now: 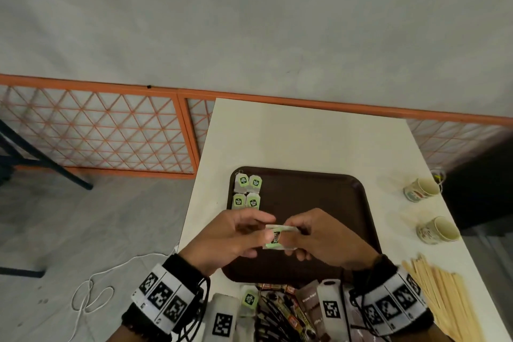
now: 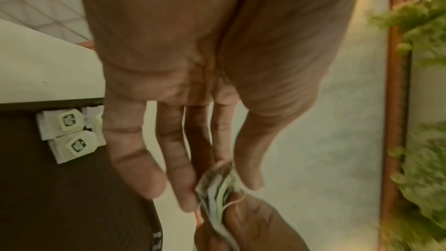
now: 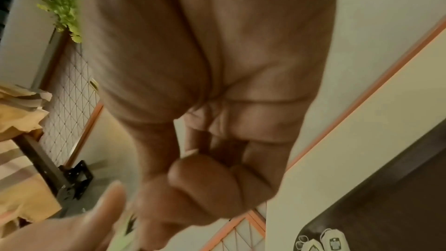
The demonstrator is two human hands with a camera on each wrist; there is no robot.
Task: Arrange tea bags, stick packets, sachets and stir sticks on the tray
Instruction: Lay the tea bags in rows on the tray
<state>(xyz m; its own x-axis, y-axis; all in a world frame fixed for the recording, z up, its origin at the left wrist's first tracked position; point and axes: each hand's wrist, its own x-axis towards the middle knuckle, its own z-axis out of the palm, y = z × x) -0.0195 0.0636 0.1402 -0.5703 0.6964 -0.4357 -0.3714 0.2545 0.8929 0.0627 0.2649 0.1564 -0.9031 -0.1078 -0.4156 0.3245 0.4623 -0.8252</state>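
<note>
A small stack of green-tagged tea bags [image 1: 275,236] hangs above the near middle of the dark brown tray [image 1: 319,197]. My left hand [image 1: 269,229] pinches its left end between thumb and fingers. My right hand [image 1: 291,236] grips its right end with curled fingers. The left wrist view shows the stack [image 2: 217,188] edge-on between my left fingers [image 2: 183,188] and my right hand [image 2: 246,228]. In the right wrist view the right fingers [image 3: 205,188] curl tightly. Several tea bags [image 1: 247,192] lie in a block in the tray's far left corner.
A heap of stick packets and sachets [image 1: 291,311] with one loose tea bag [image 1: 249,299] lies at the table's near edge. Wooden stir sticks [image 1: 444,300] lie to the right. Two paper cups [image 1: 422,189] [image 1: 437,230] stand by the right table edge.
</note>
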